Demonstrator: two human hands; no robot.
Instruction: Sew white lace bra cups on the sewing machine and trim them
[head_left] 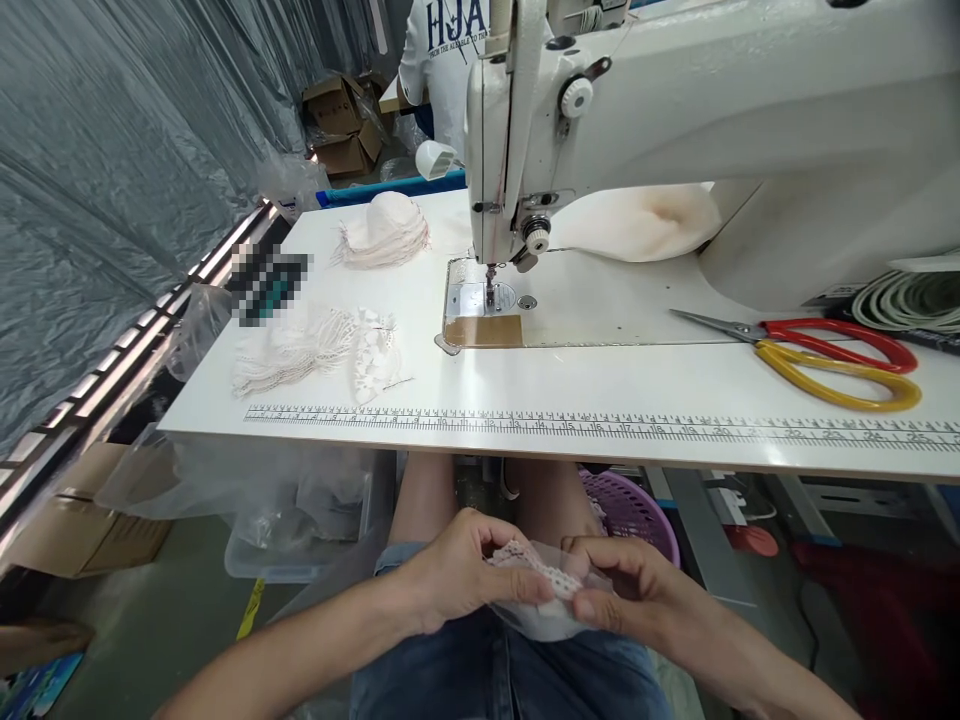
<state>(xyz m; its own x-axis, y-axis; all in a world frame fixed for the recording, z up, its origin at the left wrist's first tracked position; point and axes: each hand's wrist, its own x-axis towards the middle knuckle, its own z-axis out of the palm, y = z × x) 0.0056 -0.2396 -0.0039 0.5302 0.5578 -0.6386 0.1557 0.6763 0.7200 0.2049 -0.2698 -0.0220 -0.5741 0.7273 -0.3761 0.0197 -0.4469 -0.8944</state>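
Note:
My left hand (480,570) is closed on the left part of a piece of white lace (555,578) with sheer fabric, low over my lap. On the right part of the same piece, my right hand (622,585) pinches with thumb and fingers. A sheer rounded part (544,622) hangs below both hands. Above them stands the table with a white sewing machine (495,200), its needle over the metal plate. To the left on the table lie a stack of lace pieces (300,350) and a single lace piece (376,360).
Scissors (810,355) with red and yellow handles lie on the table's right, behind a printed ruler (600,427). Pale fabric pieces (386,230) sit farther back. Below are a purple basket (637,515) and a clear bin (281,560). Another person (446,80) is behind the machine.

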